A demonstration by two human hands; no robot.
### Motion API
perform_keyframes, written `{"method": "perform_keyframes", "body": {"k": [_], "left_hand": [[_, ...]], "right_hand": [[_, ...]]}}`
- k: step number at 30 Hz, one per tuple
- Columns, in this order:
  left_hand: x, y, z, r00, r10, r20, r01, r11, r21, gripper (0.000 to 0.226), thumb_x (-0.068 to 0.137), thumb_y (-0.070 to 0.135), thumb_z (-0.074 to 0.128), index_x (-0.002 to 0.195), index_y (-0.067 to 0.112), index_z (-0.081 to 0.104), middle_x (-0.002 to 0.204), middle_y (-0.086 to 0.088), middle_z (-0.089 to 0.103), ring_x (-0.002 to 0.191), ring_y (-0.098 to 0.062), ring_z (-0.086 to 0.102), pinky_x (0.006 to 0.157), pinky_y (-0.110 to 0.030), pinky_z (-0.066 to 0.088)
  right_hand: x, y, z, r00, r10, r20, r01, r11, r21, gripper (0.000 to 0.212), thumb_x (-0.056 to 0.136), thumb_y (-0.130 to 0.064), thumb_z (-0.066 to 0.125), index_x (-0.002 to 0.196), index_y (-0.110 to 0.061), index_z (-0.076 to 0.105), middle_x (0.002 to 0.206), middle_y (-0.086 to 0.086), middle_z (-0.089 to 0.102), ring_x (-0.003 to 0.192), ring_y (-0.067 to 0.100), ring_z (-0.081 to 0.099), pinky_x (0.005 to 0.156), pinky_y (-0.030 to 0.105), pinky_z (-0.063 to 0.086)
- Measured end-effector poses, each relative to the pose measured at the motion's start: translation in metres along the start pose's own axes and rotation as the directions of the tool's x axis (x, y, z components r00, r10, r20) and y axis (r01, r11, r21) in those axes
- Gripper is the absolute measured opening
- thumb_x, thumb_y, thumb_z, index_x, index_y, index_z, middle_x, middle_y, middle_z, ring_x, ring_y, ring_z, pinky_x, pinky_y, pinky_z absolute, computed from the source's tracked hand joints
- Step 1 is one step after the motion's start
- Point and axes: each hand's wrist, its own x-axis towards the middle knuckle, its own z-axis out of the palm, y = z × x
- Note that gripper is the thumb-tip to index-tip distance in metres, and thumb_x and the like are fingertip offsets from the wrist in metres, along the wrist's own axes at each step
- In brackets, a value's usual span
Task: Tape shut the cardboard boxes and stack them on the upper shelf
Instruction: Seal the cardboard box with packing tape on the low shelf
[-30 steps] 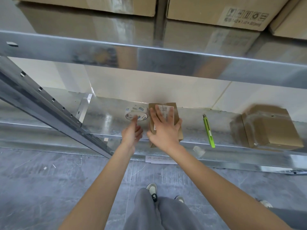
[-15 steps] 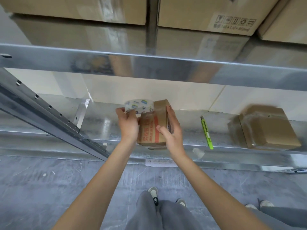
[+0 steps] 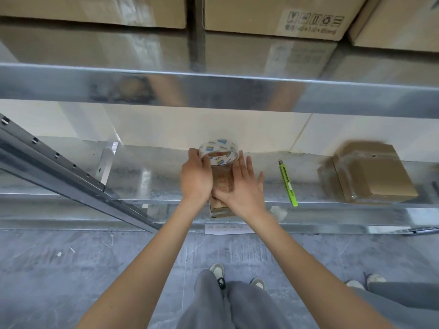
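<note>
Shelf [image 3: 147, 176] of shiny galvanised metal stands on grey concrete floor [image 3: 71, 269].

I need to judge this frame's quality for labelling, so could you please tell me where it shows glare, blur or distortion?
Head view: the wide-angle lens bows the upper shelf beam; its shiny metal reflects the large cardboard boxes above; the taped box at right is smeared; the tape roll and both hands look fairly sharp.
</note>
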Motion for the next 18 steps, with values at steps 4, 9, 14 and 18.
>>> {"method": "perform_keyframes", "body": {"k": [4, 9, 14, 18], "left_hand": [[0.007, -0.007, -0.02, 0.996, -0.052, 0.067, 0.067, 0.964, -0.256, 0.007, 0.098, 0.011, 0.037, 0.103, 0.007, 0.04, 0.095, -0.008, 0.062, 0.083, -0.035, 0.068, 0.062, -0.042, 0.058], [0.017, -0.025, -0.044, 0.986, -0.123, 0.108, 0.15, 0.943, -0.297, 0.011, 0.1, 0.008, 0.037, 0.106, 0.006, 0.047, 0.113, -0.016, 0.059, 0.08, -0.029, 0.069, 0.065, -0.039, 0.061], [0.011, -0.033, -0.042, 0.978, -0.153, 0.14, 0.192, 0.923, -0.332, 0.011, 0.1, 0.006, 0.038, 0.106, 0.005, 0.047, 0.114, -0.015, 0.059, 0.091, -0.035, 0.067, 0.068, -0.041, 0.061], [0.011, -0.035, -0.041, 0.972, -0.177, 0.157, 0.221, 0.915, -0.337, 0.014, 0.101, 0.006, 0.036, 0.111, 0.003, 0.046, 0.122, -0.022, 0.057, 0.092, -0.039, 0.068, 0.066, -0.039, 0.06]], "right_hand": [[-0.004, 0.001, 0.002, 1.0, 0.003, -0.016, -0.003, 1.0, 0.0, 0.117, 0.066, -0.083, 0.046, 0.156, -0.02, 0.006, 0.163, -0.009, 0.001, 0.15, 0.016, -0.003, 0.114, 0.063, 0.005], [-0.005, 0.001, -0.004, 1.0, -0.002, 0.011, 0.003, 0.999, -0.038, 0.116, 0.065, -0.085, 0.04, 0.156, -0.022, 0.003, 0.163, -0.011, -0.002, 0.15, 0.015, -0.006, 0.115, 0.064, -0.003], [0.003, -0.013, -0.012, 1.0, -0.005, -0.005, 0.004, 0.974, -0.228, 0.119, 0.066, -0.084, 0.038, 0.155, -0.01, 0.008, 0.163, 0.002, 0.01, 0.15, 0.02, -0.004, 0.112, 0.062, -0.013], [0.013, -0.023, -0.008, 0.998, -0.01, 0.059, 0.023, 0.974, -0.227, 0.112, 0.08, -0.072, 0.046, 0.153, -0.002, -0.001, 0.163, 0.011, 0.0, 0.15, 0.02, -0.007, 0.119, 0.05, -0.007]]}}
